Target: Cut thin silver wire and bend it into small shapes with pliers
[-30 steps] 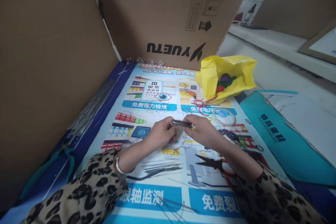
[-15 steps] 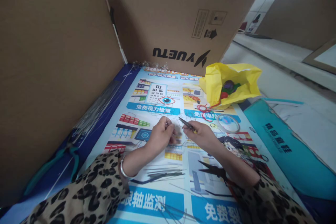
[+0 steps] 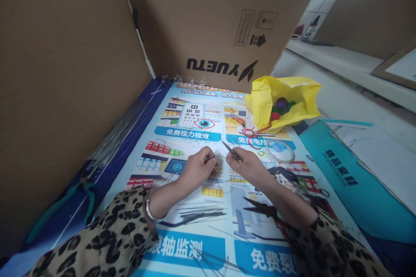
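Observation:
My left hand (image 3: 202,166), with a silver bangle (image 3: 150,208) at the wrist, is closed in a pinch over the printed sheet (image 3: 230,220); what it holds is too small to name, though thin wire loops show beside it. To its right, my right hand (image 3: 248,164) is wrapped round slim pointed pliers (image 3: 231,150), their dark tips pointing up and left. Black scissors (image 3: 261,208) lie spread under my right forearm. Cut lengths of dark wire (image 3: 201,213) rest on the sheet below my left hand.
Cardboard walls (image 3: 201,17) stand behind and at left. A yellow bag (image 3: 292,99) holds coloured balls, with red cord (image 3: 251,136) and a clear ring (image 3: 280,151) near it. Teal-handled pliers (image 3: 85,186) and wire bundles (image 3: 113,138) lie left; a teal box (image 3: 354,177) lies right.
The whole view has shifted slightly. The fingers of my left hand are drawn in more closely, and the pliers in my right hand are angled a little more steeply.

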